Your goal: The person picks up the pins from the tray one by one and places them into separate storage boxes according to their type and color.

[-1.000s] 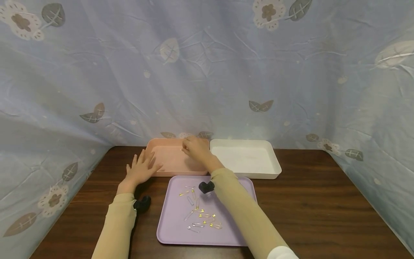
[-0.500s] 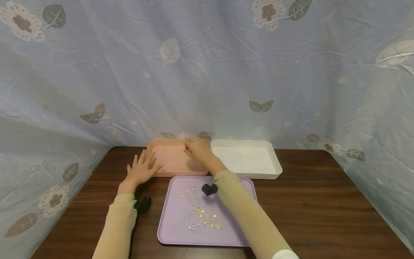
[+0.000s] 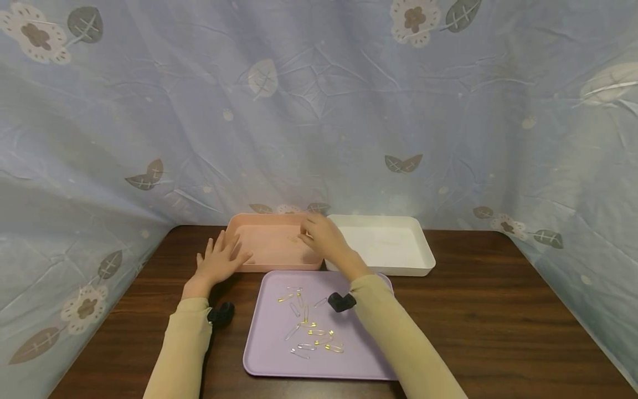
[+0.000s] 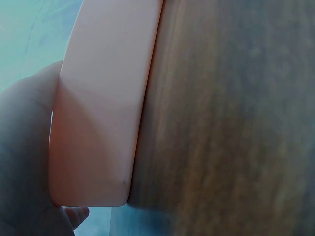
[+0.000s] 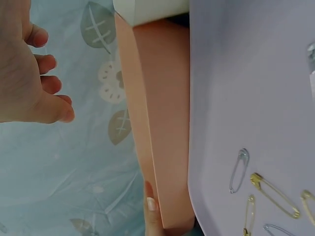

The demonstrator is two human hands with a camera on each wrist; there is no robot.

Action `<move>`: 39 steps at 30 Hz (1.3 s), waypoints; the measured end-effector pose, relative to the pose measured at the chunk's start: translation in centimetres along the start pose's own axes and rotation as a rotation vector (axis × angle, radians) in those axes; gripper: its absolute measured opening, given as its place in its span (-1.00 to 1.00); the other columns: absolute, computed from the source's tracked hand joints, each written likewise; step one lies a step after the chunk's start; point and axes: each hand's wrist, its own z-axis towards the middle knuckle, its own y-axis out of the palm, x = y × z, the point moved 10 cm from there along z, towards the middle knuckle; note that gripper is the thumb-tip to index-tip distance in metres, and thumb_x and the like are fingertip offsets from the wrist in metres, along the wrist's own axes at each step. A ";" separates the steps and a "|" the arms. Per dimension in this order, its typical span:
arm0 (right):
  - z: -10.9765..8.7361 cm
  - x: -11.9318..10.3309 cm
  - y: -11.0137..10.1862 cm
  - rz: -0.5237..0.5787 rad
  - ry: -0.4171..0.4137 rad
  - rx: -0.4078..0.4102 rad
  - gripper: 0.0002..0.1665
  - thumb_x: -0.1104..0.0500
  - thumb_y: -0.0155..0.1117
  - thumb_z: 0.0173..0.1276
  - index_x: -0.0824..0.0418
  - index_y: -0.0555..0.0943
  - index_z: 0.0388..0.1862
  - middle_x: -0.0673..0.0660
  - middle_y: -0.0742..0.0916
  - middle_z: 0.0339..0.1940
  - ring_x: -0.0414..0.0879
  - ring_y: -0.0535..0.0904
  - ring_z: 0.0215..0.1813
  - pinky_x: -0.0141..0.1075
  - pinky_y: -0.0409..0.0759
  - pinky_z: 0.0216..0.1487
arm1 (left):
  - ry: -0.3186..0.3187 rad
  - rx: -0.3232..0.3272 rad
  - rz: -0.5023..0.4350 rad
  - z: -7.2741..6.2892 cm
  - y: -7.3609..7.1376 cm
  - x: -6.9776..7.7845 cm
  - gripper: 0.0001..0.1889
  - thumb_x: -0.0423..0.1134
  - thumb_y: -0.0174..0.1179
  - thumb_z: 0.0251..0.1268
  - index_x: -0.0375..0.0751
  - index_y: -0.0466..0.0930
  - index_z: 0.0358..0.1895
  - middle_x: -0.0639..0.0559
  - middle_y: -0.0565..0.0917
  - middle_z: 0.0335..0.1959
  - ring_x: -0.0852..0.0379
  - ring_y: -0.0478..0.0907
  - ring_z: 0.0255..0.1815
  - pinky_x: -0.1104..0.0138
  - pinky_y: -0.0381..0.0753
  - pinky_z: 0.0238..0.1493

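Observation:
My left hand [image 3: 217, 261] rests spread on the left front corner of the pink tray [image 3: 264, 238]. In the left wrist view its thumb [image 4: 29, 128] lies along the rim. Over the right end of that tray hovers my right hand [image 3: 326, 241]; the right wrist view shows its fingers [image 5: 49, 84] loosely bent, with nothing visible between them. A faint yellowish thing [image 3: 293, 239], too small to make out, lies inside the pink tray. Several gold safety pins [image 5: 274, 195] and silver safety pins [image 5: 239, 170] are scattered on the purple tray [image 3: 264, 360] in front.
A white tray [image 3: 384, 249] stands right beside the pink one, with faint marks on its floor that I cannot identify. Behind both hangs a patterned curtain [image 3: 319, 138]. The dark wooden table [image 3: 488, 310] extends to either side. My right forearm covers part of the purple tray.
My right hand has moved right, from over the middle of the pink tray to its right end. Its arm now uncovers a silver safety pin on the purple tray. The left hand stays put.

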 end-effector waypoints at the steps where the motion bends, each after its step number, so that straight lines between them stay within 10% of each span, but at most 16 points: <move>1: -0.3 0.0 -0.2 0.001 -0.006 0.011 -0.83 0.15 0.41 0.25 0.17 0.60 -0.42 0.05 0.68 -0.33 -0.06 0.60 -0.25 -0.24 0.58 -0.22 | -0.001 0.000 0.000 0.0 0.0 0.0 -0.11 0.40 -0.15 0.35 0.01 -0.12 0.59 -0.31 -0.31 0.60 -0.52 -0.38 0.54 -0.55 -0.32 0.27; 39: -10.8 -3.1 -4.1 0.155 0.116 0.035 -0.85 0.16 0.48 0.14 0.09 0.62 -0.47 -0.06 0.60 -0.48 -0.19 0.51 -0.34 -0.37 0.51 -0.29 | -0.001 0.015 0.001 0.2 -0.1 -0.4 -0.13 0.38 -0.12 0.35 0.03 -0.10 0.59 -0.30 -0.28 0.60 -0.50 -0.37 0.55 -0.54 -0.30 0.28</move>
